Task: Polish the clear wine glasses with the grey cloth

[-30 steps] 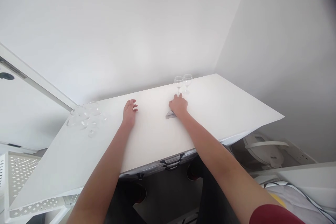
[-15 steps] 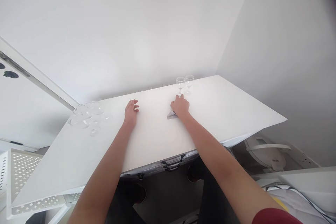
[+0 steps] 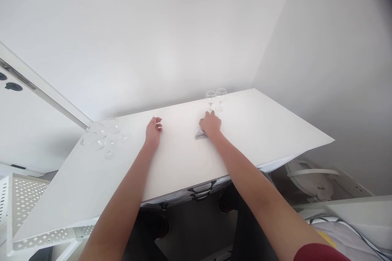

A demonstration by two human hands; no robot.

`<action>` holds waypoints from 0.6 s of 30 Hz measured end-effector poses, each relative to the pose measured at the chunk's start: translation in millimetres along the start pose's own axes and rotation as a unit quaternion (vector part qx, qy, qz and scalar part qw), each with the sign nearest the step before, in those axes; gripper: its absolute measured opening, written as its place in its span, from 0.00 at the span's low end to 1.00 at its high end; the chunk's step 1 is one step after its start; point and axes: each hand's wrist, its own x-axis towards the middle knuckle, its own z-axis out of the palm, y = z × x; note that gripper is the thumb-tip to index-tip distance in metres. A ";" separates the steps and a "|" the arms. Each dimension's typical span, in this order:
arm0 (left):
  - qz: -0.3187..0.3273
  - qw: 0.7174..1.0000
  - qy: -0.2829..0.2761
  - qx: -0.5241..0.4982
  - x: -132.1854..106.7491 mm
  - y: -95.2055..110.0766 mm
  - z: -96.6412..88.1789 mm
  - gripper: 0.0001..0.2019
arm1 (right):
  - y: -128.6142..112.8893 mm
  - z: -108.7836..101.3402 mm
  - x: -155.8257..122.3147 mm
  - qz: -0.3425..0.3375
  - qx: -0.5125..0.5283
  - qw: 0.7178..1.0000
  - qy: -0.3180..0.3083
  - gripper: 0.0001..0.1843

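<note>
On the white tabletop [image 3: 180, 159], my right hand [image 3: 211, 123] presses down with bent fingers over a small grey cloth [image 3: 201, 134]. Part of the cloth sticks out to the left, under the wrist; the rest is hidden. Just beyond the fingertips, two clear stemmed glasses [image 3: 210, 97] stand upright side by side near the back edge. My left hand [image 3: 153, 128] rests on its side further left, fingers loosely bent and apart, holding nothing. To its left is a group of several clear stemmed glasses [image 3: 112, 125], whose outlines overlap.
A white wall rises directly behind the table. At the lower left is a white perforated basket [image 3: 30, 191]. Black drawer handles [image 3: 202, 188] project below the front edge. A white rounded appliance [image 3: 312, 179] sits low on the right.
</note>
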 end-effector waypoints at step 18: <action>-0.047 0.991 -0.037 -0.120 2.4 10.7 -2.0 0.29 | -31.6 0.9 -46.8 -0.178 -0.031 0.983 0.043 0.25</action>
